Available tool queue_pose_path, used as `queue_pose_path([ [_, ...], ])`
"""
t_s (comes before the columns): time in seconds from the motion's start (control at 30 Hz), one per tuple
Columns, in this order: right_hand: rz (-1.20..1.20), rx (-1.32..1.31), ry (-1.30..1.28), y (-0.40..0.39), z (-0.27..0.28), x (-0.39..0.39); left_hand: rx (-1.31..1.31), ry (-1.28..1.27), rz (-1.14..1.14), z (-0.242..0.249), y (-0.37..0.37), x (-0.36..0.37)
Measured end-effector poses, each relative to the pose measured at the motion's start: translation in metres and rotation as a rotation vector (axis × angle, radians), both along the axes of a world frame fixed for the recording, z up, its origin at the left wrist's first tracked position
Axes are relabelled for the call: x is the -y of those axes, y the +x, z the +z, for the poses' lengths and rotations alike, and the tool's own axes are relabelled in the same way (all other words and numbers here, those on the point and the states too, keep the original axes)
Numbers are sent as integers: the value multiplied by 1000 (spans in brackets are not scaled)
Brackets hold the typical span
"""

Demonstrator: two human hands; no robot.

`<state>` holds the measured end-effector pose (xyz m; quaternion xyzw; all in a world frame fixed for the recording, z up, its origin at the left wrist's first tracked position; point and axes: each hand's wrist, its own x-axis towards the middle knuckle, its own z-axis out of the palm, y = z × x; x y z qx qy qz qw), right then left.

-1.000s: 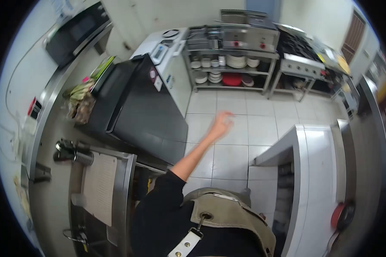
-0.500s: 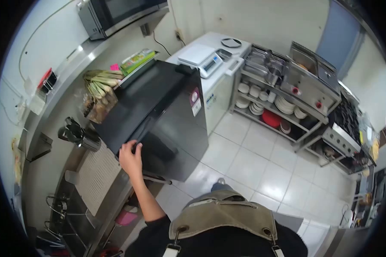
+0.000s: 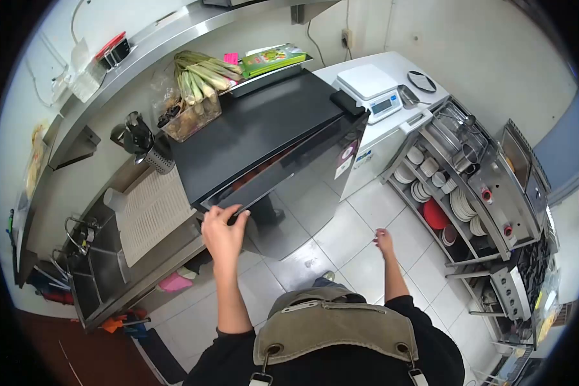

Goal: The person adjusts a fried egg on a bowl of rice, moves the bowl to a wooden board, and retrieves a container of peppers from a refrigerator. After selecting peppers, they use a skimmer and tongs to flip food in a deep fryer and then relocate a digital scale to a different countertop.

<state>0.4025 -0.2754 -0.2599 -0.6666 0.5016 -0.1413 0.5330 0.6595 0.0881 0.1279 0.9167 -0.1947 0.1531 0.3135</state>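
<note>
My left hand grips the top edge of the dark door of a black refrigerator, near its left corner, thumb and fingers pinched on it. The door stands ajar, and through the narrow gap along its top something reddish-brown shows inside. The refrigerator's flat black top bears a clear container with lemongrass stalks over it, and a tray with a green packet. My right hand hangs over the floor at my right side, fingers loosely bent and thumb apart, with nothing seen in it.
Left of the refrigerator is a sink counter with a ribbed drying mat and a perforated utensil holder. A white digital scale sits on a white chest at the back. Steel shelves with plates and a stove line the right.
The refrigerator door has swung from closed to ajar, with my left hand on its edge. My right hand has come into view, and the camera view has turned left.
</note>
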Motion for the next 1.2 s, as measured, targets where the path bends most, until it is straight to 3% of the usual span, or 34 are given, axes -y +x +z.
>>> queue_pose_path([
  [0.07,110,-2,29,9,-20,-49,5,3,-43,-5,-14,-3],
  [0.13,314,-242,78,-9,-98,-91,16,-7,-156,-2,-30,-10],
  [0.2,724,-584,-173,-49,-165,-138,-148,-16,-355,14,-38,-25],
  [0.27,801,-864,490,-67,-95,-174,-487,-108,-628,30,-31,-47],
  [0.33,632,-824,600,-74,-38,-198,-603,-56,-950,30,-20,-65],
  [0.37,772,-607,483,-116,-130,-191,-617,-43,-962,32,-15,-68],
  [0.4,480,-691,564,-102,-100,-202,-681,-73,-1108,34,-18,-67],
  [0.47,121,-430,460,-107,-82,-221,-839,-79,-1360,27,-19,-65],
  [0.53,-24,-334,451,-113,-83,-240,-964,-188,-1544,18,-27,-57],
  [0.6,9,-357,480,-130,-127,-266,-1131,-247,-1605,11,-38,-45],
  [0.67,22,-416,520,-136,-121,-293,-1428,-369,-1697,0,-53,-29],
  [0.8,-44,-449,600,-136,-83,-341,-1489,-422,-1814,-3,-83,3],
  [0.9,-88,-456,670,-147,-80,-369,-1800,-422,-2012,-6,-89,22],
  [0.97,-103,-466,726,-155,-79,-386,-1947,-482,-2052,-10,-88,28],
  [1.03,-110,-476,785,-159,-73,-397,-2007,-244,-1909,-22,-78,35],
  [1.07,-124,-475,811,-160,-69,-397,-1677,-451,-1946,-48,-80,44],
  [1.13,-171,-445,844,-162,-58,-391,-1864,-458,-1553,-86,-63,55],
  [1.2,-575,8,943,-176,-55,-369,-1730,-389,-1434,-88,-37,54],
])
